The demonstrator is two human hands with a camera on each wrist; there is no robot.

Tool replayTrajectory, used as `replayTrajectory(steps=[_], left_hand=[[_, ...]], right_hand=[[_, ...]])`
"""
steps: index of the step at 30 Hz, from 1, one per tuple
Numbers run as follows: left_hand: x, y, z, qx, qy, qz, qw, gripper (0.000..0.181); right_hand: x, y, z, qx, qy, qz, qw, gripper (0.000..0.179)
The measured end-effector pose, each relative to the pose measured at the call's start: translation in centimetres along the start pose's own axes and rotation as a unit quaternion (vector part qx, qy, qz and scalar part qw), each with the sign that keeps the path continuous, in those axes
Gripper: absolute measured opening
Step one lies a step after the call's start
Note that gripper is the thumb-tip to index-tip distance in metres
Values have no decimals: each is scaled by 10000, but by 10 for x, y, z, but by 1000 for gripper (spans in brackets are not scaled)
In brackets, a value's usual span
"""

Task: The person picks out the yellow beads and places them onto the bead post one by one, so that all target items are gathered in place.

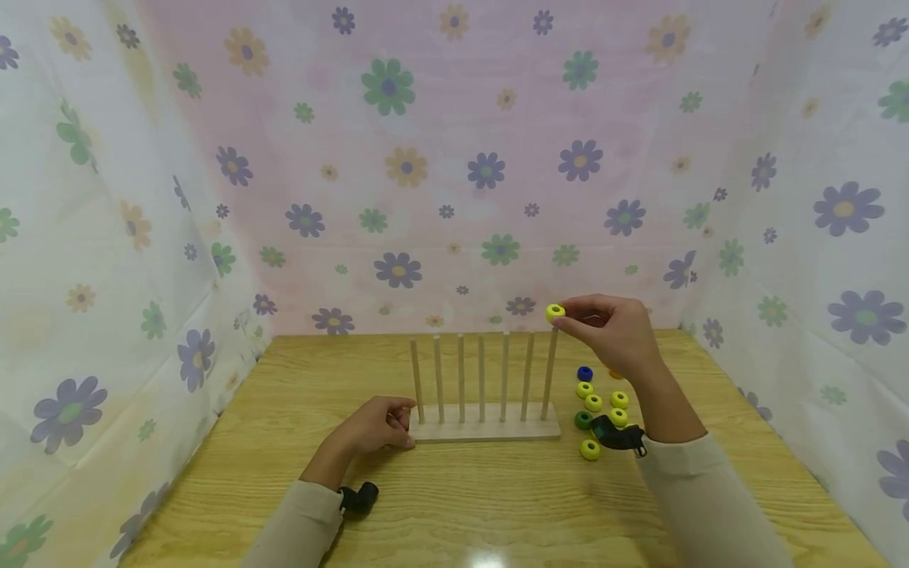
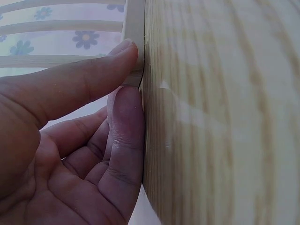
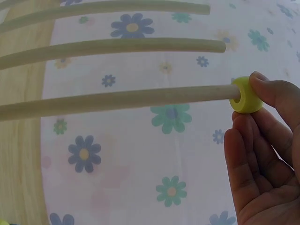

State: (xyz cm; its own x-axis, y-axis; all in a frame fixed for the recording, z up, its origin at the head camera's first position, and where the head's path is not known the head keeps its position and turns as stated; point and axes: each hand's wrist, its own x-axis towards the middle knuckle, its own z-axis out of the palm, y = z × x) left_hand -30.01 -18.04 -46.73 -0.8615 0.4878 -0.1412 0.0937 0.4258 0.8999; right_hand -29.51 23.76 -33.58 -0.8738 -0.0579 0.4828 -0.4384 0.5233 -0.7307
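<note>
A wooden peg stand (image 1: 490,431) with a row of several upright pegs sits on the table. My right hand (image 1: 616,331) pinches a yellow ring-shaped bead (image 3: 251,97) between thumb and fingertips. The bead is at the very top of the rightmost peg (image 3: 140,97), the peg's tip right at its hole. At the stand's left end, my left hand (image 1: 372,426) holds the base, with the thumb (image 2: 93,77) on its front edge and a finger (image 2: 124,126) against its end.
Right of the stand lie several yellow beads (image 1: 590,450), a green bead (image 1: 583,420), a blue bead (image 1: 585,374) and an orange piece (image 1: 616,375) partly behind the right hand. Flower-patterned cloth (image 1: 454,213) encloses the wooden table (image 1: 469,497) at the back and sides.
</note>
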Motion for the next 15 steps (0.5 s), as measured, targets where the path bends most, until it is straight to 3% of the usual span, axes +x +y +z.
replayTrajectory(steps=[15], left_hand=[[0, 1, 0, 32, -1, 4, 10000, 77]], right_hand=[[5, -18, 17, -242, -50, -513, 9984, 28]])
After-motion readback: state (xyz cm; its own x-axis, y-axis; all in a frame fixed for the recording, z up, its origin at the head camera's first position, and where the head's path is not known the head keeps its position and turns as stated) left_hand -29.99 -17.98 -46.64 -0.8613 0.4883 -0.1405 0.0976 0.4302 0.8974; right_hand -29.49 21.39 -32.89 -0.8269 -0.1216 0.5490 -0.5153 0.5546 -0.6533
